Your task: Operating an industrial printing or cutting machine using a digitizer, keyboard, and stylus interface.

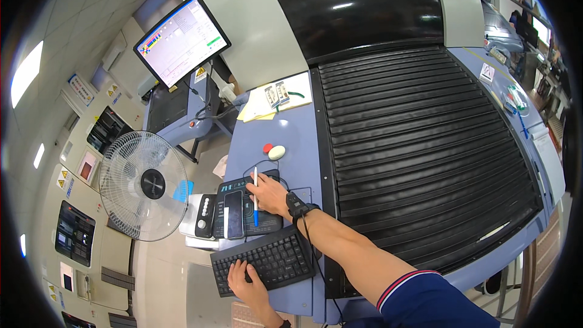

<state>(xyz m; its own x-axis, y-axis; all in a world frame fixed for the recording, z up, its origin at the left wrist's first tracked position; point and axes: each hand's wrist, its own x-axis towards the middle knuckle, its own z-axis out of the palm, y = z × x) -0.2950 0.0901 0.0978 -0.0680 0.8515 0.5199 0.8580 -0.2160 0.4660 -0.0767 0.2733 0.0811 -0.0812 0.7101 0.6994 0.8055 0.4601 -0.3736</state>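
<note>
My right hand (268, 195) rests on a dark mouse pad (249, 205) on the blue machine ledge and holds a white and blue pen (255, 197) upright between the fingers. A black strap with a cable is around that wrist. My left hand (245, 279) lies on the left end of a black keyboard (266, 261), fingers spread on the keys. A dark phone (234, 214) lies on the pad just left of the pen. A white mouse (277, 152) and a red button (267, 147) sit farther up the ledge.
A big black ribbed shutter (425, 152) covers the machine at right. A monitor (181, 41) on an arm stands upper left, papers (270, 103) beyond the mouse. A white standing fan (143, 185) is at left, with wall panels behind it.
</note>
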